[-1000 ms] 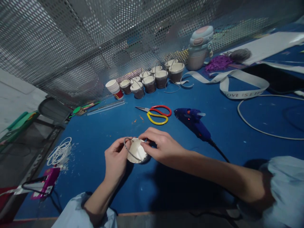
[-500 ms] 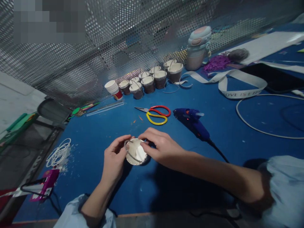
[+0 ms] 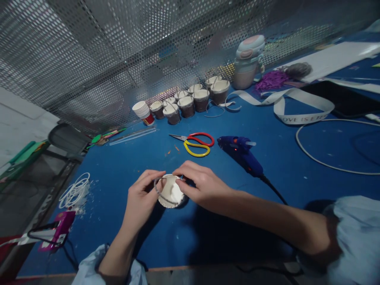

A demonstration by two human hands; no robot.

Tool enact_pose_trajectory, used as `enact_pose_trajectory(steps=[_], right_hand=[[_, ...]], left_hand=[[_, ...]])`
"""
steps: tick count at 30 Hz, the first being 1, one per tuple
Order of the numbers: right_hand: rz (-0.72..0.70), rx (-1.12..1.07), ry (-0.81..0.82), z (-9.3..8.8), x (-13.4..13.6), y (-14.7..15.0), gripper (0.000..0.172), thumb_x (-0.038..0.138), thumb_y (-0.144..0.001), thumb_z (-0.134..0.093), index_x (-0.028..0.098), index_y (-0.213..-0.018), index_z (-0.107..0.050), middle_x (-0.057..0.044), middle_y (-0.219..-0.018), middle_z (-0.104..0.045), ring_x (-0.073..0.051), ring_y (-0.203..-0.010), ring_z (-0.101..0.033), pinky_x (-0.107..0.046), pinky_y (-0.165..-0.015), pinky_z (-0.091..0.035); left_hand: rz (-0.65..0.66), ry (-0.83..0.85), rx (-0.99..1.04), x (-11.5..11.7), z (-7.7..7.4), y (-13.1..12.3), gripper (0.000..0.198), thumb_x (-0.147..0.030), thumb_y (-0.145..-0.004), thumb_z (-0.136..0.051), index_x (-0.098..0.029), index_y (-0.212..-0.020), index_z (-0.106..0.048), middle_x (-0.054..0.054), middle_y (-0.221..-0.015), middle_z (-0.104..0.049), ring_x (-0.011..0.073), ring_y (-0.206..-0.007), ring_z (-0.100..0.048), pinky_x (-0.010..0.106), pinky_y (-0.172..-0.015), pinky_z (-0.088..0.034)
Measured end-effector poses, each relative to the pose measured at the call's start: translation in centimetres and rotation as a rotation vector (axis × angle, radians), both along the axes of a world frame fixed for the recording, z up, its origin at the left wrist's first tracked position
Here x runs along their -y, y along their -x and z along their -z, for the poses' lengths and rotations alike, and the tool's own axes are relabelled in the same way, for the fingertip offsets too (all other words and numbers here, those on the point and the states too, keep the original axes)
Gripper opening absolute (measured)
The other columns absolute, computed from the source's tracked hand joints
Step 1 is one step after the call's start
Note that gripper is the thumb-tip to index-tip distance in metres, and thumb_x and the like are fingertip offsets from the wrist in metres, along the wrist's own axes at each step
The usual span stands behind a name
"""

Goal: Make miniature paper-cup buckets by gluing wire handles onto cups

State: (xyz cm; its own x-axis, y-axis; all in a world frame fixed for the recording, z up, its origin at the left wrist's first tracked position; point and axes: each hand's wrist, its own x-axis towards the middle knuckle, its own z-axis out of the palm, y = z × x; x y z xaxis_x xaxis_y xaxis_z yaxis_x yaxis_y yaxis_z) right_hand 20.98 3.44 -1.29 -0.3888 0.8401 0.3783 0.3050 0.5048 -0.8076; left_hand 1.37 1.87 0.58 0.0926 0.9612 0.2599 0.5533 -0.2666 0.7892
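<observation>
Between my hands is a small paper cup (image 3: 173, 192) with a white inside and a thin grey cord handle (image 3: 160, 194) looped across its mouth. My left hand (image 3: 143, 194) grips the cup's left side, near the handle. On the other side, my right hand (image 3: 202, 182) pinches the far right rim with thumb and fingers. The cup's outer wall is mostly hidden. Beyond the hands lie scissors (image 3: 197, 143) with one red and one yellow handle. A blue glue gun (image 3: 242, 152) rests to their right.
Several brown cups with handles (image 3: 187, 107) and a stack of white cups (image 3: 144, 113) line the mesh panel. A bottle (image 3: 247, 61), purple shreds (image 3: 271, 80) and printed ribbon (image 3: 305, 107) lie right of them. White cord (image 3: 74, 190) and a magenta power strip (image 3: 57, 230) sit left.
My left hand has shifted slightly on the cup's rim, and its fingers lie a little flatter. The cup and my right hand stay almost in place; the view has tilted slightly.
</observation>
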Motion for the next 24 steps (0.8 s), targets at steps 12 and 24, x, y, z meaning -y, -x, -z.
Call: enact_pose_trajectory(steps=[12,24], right_hand=[[-0.020,-0.016,-0.049,-0.07,0.14,0.21,0.017,0.015,-0.088,-0.054,0.016,-0.100,-0.067,-0.006,-0.093,-0.063,-0.016,-0.084,-0.059,-0.028,-0.075,-0.044],[-0.052,0.000,-0.022,-0.26,0.16,0.07,0.016,0.017,-0.089,-0.054,0.016,-0.100,-0.066,-0.006,-0.094,-0.062,-0.017,-0.085,-0.059,-0.030,-0.077,-0.045]], left_hand=[[0.002,-0.186,-0.138,0.46,0.20,-0.25,0.012,-0.020,-0.087,-0.059,-0.019,-0.084,-0.070,0.002,-0.082,-0.066,0.0125,-0.075,-0.061,0.022,-0.064,-0.046],[-0.012,-0.114,-0.126,0.49,-0.20,-0.60,0.015,-0.024,-0.087,-0.058,-0.018,-0.085,-0.071,0.005,-0.083,-0.067,0.0155,-0.078,-0.061,0.025,-0.066,-0.047]])
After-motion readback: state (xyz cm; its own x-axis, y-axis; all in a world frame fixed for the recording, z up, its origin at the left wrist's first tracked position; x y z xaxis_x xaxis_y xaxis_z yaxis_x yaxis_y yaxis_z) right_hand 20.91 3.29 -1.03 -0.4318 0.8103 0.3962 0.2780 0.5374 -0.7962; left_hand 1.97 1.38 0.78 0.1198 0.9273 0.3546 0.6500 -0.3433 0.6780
